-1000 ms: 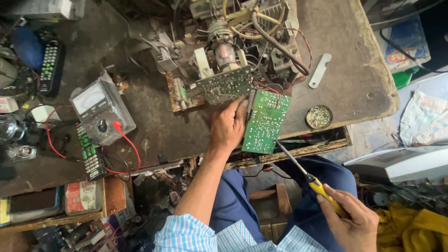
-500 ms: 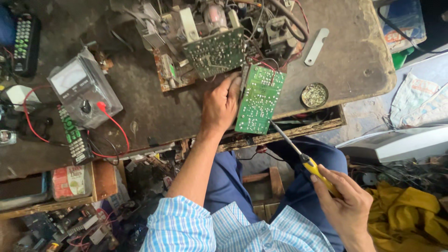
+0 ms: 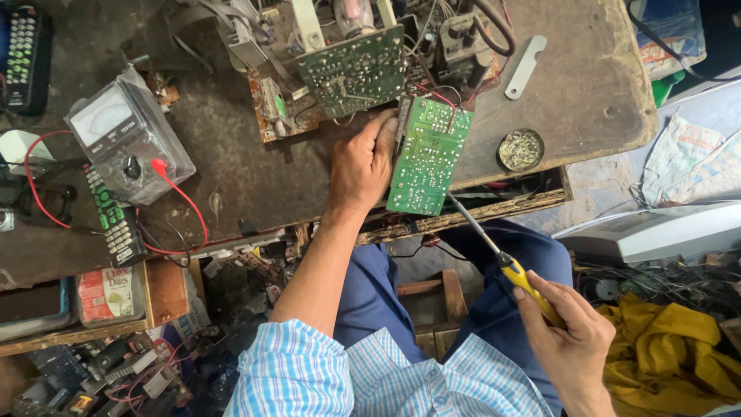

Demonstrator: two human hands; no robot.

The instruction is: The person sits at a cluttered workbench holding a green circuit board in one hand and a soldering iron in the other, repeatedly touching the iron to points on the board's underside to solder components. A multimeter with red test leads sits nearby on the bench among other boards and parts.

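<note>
My left hand (image 3: 361,166) grips the left edge of a small green circuit board (image 3: 428,154), held upright near the workbench's front edge, solder side towards me. Red wires run from its top into a larger circuit board and chassis (image 3: 351,69) behind it. My right hand (image 3: 567,340) is lower right, over my lap, closed around the yellow handle of a screwdriver (image 3: 505,259). The screwdriver's thin metal shaft points up-left, its tip close to the green board's lower right corner.
The worn wooden workbench (image 3: 587,100) also holds an analogue multimeter (image 3: 127,143) in plastic wrap with red leads, a remote control (image 3: 112,220), a small round tin (image 3: 521,149) and a flat metal piece (image 3: 525,66). Yellow cloth (image 3: 664,363) lies at lower right.
The view has shifted, so the bench contents sit higher in frame. My left hand keeps hold of the green board. My right hand with the screwdriver stays low, its tip near the board's corner.
</note>
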